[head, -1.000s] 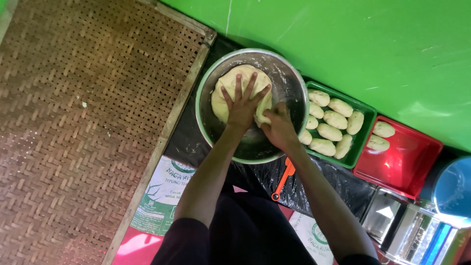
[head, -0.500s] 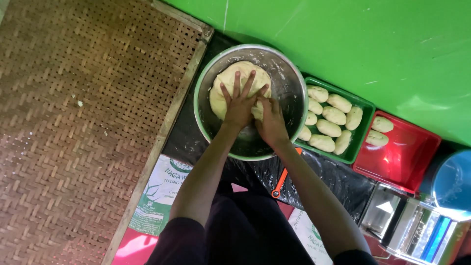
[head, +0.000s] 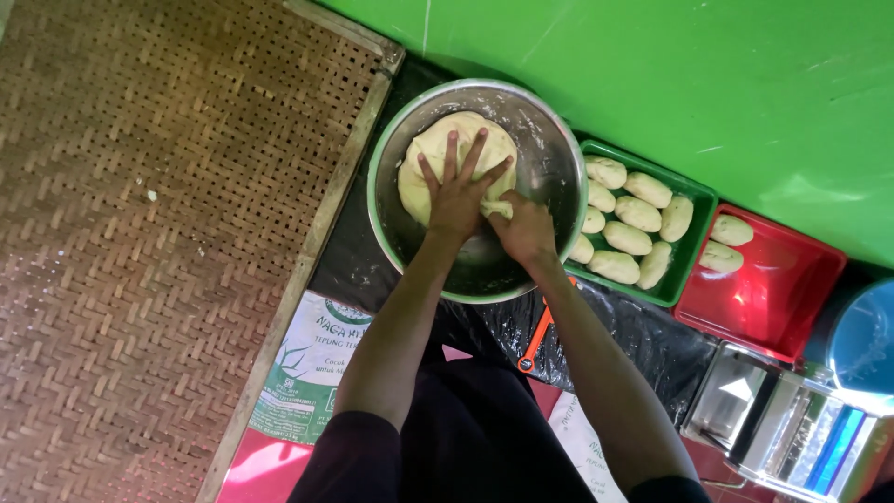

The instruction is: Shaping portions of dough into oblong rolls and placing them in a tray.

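Observation:
A large pale dough ball (head: 424, 168) lies in a round steel bowl (head: 545, 140) on black plastic sheeting. My left hand (head: 458, 191) lies flat on top of the dough with its fingers spread. Close beside it, my right hand (head: 523, 228) pinches and pulls the dough's near right edge, fingers closed around a fold of it. Both forearms reach up from the bottom of the view.
A green tray (head: 694, 200) holds several shaped dough pieces; a red tray (head: 782, 298) beside it holds two. An orange tool handle (head: 537, 340) lies under my right arm. A metal machine (head: 782, 428) sits bottom right, a woven bamboo mat (head: 158, 233) on the left.
My right hand has moved from the bowl's rim side onto the dough edge and gripped a fold. My left hand stays spread on the dough.

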